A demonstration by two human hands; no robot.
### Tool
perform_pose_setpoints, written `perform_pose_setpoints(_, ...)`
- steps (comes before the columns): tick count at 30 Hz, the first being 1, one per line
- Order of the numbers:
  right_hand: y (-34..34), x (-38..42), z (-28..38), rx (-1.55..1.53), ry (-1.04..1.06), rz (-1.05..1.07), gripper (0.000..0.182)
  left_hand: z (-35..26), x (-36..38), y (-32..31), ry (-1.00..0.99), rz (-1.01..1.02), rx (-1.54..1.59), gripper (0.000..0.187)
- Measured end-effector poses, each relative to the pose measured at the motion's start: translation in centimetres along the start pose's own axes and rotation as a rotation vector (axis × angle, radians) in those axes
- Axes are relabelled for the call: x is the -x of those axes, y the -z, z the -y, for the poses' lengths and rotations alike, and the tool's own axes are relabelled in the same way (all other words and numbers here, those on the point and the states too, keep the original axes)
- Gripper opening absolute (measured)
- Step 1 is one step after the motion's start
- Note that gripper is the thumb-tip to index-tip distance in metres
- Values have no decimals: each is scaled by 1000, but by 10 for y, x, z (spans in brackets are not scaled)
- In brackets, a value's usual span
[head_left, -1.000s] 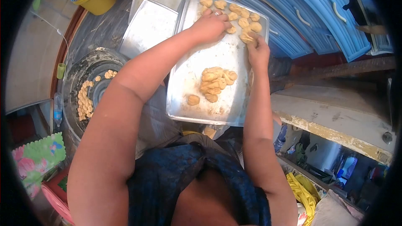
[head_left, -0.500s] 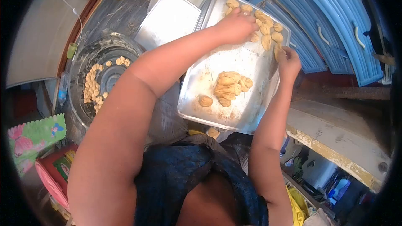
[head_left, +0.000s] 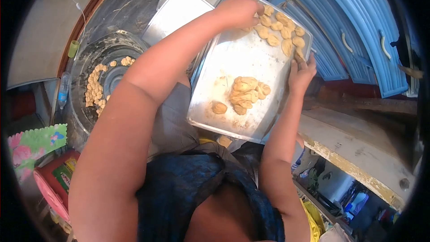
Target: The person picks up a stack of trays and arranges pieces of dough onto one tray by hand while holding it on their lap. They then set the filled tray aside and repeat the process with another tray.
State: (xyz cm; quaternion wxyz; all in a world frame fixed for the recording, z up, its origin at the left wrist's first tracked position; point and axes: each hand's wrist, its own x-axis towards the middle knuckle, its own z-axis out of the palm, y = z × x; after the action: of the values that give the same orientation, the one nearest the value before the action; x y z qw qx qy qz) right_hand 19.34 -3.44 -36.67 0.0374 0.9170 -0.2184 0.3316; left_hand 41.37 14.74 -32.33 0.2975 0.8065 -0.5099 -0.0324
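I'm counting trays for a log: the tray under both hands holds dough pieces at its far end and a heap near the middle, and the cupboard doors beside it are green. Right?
Not quite. In the head view the cupboard doors are blue, not green. The rest holds: the tray under both hands carries dough pieces at its far end and a heap near the middle.

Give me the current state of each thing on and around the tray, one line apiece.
Tray: partly filled, tilted across the lap.
Dough pieces in rows: set out along the far end.
Dough pile: heaped near the middle.
Single dough piece: apart, beside the pile.
Left hand: on the far-end pieces.
Right hand: at the tray's right rim.
Spare trays: bare, floured.
Round pan: holds small dough bits.
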Motion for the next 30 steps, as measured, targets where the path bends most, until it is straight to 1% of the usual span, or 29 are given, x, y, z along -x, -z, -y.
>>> perform_pose_setpoints(1, -2, 4, -4, 6, -3, 0, 23, -2, 0, -2, -11, 3, 8, 26)
perform_pose_setpoints(3, -8, 10, -10, -381, -128, 96, 24, -6, 1, -10, -26, 5, 15, 26)
perform_pose_setpoints(4, -5, 7, -5, -380, -130, 94, 24, -8, 1, -21, -139, -42, -25, 26)
perform_pose_setpoints(5, 0, 3, 5, -514, -325, 74, 27, -12, 2, -31, -251, -88, -64, 25)
perform_pose_setpoints(6, 3, 0, 11, -647, -521, 52, 30, -15, 3, -40, -251, -89, -63, 25)
perform_pose_setpoints(8, 2, -3, 4, -609, -502, 55, 27, -23, 2, -54, -328, -90, -165, 25)
perform_pose_setpoints(9, 1, -6, 0, -572, -483, 60, 25, -27, 4, -61, -334, -140, -190, 19)
perform_pose_setpoints(10, 2, -8, -4, -573, -478, 57, 25, -28, 4, -67, -334, -146, -192, 19)
perform_pose_setpoints(12, 3, -11, -11, -302, -334, 173, 25, -30, 3, -78, -317, -193, -315, 11)
perform_pose_setpoints(13, 3, -13, -7, -302, -333, 170, 25, -33, 3, -82, -309, -273, -330, 8)
perform_pose_setpoints(15, 2, -16, 2, -243, -257, 164, 23, -35, 0, -88, -296, -273, -369, 9)
perform_pose_setpoints(17, 2, -18, 10, -237, -252, 163, 22, -40, -1, -87, -285, -269, -400, 10)
perform_pose_setpoints(18, 2, -19, 11, -236, -243, 160, 22, -40, -3, -85, -262, -264, -329, 13)
perform_pose_setpoints(19, 1, -20, 10, -270, -256, 110, 19, -40, -5, -80, -240, -261, -259, 15)
perform_pose_setpoints(20, 2, -21, 11, -266, -258, 105, 19, -40, -6, -74, -247, -264, -257, 15)
perform_pose_setpoints(22, 1, -22, 14, -435, -411, 36, 15, -35, -8, -58, -186, -301, -101, 20)
perform_pose_setpoints(23, -2, -21, 11, -434, -414, 30, 15, -33, -9, -49, -128, -262, -131, 21)
perform_pose_setpoints(25, -10, -18, 5, -308, -212, 194, 13, -23, -7, -40, -130, -222, -117, 21)
perform_pose_setpoints(26, -10, -18, 5, -309, -217, 188, 13, -19, -7, -37, -125, -186, -102, 20)
perform_pose_setpoints(28, -7, -22, 8, -259, -95, 104, 19, -16, -7, -37, -133, -177, -95, 20)
perform_pose_setpoints(29, -4, -26, 13, -259, -92, 100, 19, -15, -6, -36, -145, -162, -109, 19)
perform_pose_setpoints(30, -1, -28, 20, -222, -53, 145, 21, -13, -6, -35, -153, -149, -123, 19)
